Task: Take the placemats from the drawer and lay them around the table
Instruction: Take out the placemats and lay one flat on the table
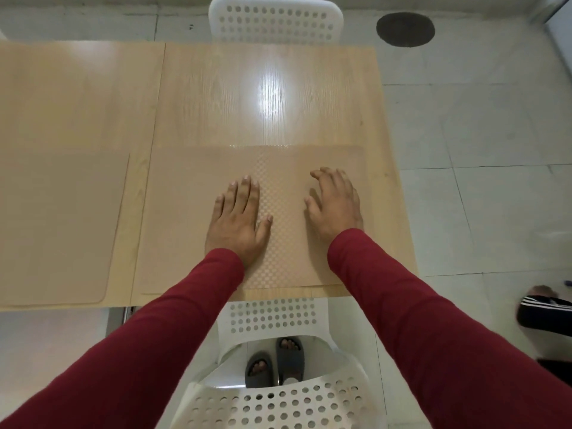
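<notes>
Placemat (192,218) lies flat on the near right part of the table (247,97), its long edge running along the near table edge, just above the white perforated chair (272,317) tucked under that side. So it marks that seat's place.

Head view, the only one:
- Left hand (236,222) is flat on the mat, fingers straight and close together, palm down. Looks like pressing or smoothing, not gripping.
- Right hand (335,205) is also on the mat, fingers spread and a bit arched, tips touching the surface. Nothing pinched. Probably steadying the mat so it doesn't slide on the glossy top.
- Both hands sit near the mat's centre, the right one nearer its right side; my read is a final flatten and square-up against the table edge.
- Second placemat (52,227) already lies on the near left part of the table, parallel to the first, narrow strip of bare wood between them.
- Far side: another white chair (275,23) pushed in, no mat visible in front of it. Judging by that, the far places are not yet done.
- Drawer not in view, can't tell how many mats remain.
- Someone's foot (541,308) at the right edge of the floor, well apart from the table.
</notes>
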